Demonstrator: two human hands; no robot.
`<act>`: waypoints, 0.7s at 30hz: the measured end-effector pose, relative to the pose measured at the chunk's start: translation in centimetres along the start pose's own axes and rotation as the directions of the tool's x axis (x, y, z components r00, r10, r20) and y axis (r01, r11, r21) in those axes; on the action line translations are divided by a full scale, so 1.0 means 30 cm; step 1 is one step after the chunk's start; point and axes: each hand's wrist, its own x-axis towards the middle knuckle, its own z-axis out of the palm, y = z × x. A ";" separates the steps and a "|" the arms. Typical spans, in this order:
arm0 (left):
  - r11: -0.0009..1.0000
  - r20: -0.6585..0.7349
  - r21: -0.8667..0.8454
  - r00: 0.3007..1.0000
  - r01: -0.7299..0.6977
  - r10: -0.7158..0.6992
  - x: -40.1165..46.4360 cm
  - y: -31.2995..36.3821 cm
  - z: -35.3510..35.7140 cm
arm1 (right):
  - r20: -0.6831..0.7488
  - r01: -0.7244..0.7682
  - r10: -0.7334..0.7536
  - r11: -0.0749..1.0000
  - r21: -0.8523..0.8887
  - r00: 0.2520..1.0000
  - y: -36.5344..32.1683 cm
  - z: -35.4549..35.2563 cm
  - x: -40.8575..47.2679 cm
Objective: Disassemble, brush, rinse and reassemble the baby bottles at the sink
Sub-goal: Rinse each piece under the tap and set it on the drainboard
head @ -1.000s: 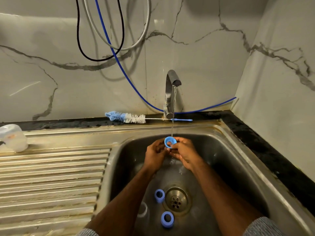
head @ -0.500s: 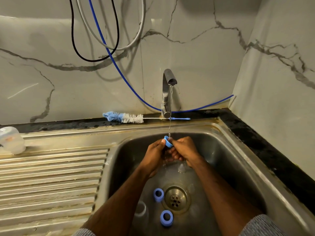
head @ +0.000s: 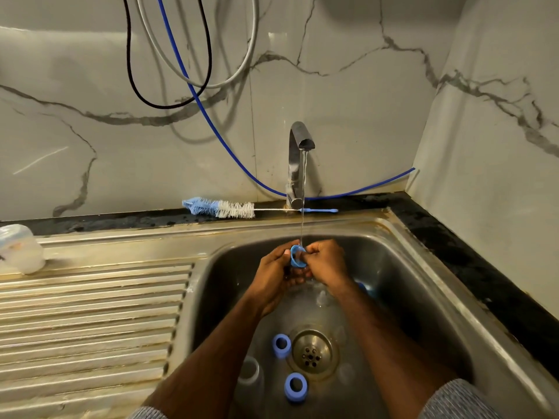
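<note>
Head view puts both of my hands in the middle of the frame, over the far half of the sink basin [head: 423,285]. My left hand [head: 273,275] and my right hand [head: 325,267] meet under the tap [head: 298,164], and both pinch a small blue ring [head: 298,257] between curled fingertips. A thin stream of water [head: 303,189] falls straight onto the ring. The ring stands tilted on edge, its opening facing roughly toward me.

Below my wrists, at lower centre, two more blue rings lie on the basin floor: one [head: 281,345] just left of the drain [head: 311,352], almost touching its rim, the other [head: 295,387] nearer the bottom edge of the frame. A clear bottle [head: 248,370] lies left of them, partly hidden by my left forearm. A bit of something blue [head: 364,289] peeks out behind my right forearm; I cannot tell what it is.

At centre, on the ledge behind the basin, a bottle brush [head: 220,207] lies flat along the wall, its wire handle passing behind the tap base. At the left edge of the frame a pale plastic cup [head: 19,249] stands at the far corner of the ribbed drainboard [head: 90,313]. The drainboard's grooves fill the lower left. The right of the basin floor lies open beyond my right arm, bounded by the steel rim and the dark counter edge [head: 472,261]. Black, grey and blue hoses [head: 193,86] hang down the wall at upper centre.
</note>
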 end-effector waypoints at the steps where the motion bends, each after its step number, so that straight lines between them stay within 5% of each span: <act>1: 1.000 0.020 -0.019 1.000 -0.012 0.013 -0.002 0.003 0.002 | -0.011 -0.034 0.034 0.999 0.010 0.999 -0.001 -0.001 0.003; 7: 0.990 0.088 0.061 0.989 -0.124 0.119 -0.004 0.004 -0.011 | 0.040 -0.163 0.158 0.965 0.205 0.987 -0.010 -0.001 -0.001; 11: 0.985 0.039 0.153 0.997 -0.077 0.071 -0.005 0.001 0.004 | 0.068 -0.209 0.203 0.972 0.104 0.977 -0.011 -0.001 -0.015; 14: 0.995 0.016 0.102 1.000 0.018 -0.020 -0.008 0.002 0.004 | -0.012 -0.043 0.044 0.999 0.033 0.999 -0.013 -0.010 -0.014; 17: 0.994 0.000 0.009 0.994 0.110 -0.110 -0.003 0.010 0.001 | 0.067 0.159 -0.163 0.985 0.066 0.984 -0.017 -0.028 -0.019; 21: 0.982 -0.032 0.037 0.982 0.187 -0.185 -0.004 0.006 -0.002 | 0.064 0.195 -0.195 0.981 0.005 0.979 -0.002 -0.013 -0.021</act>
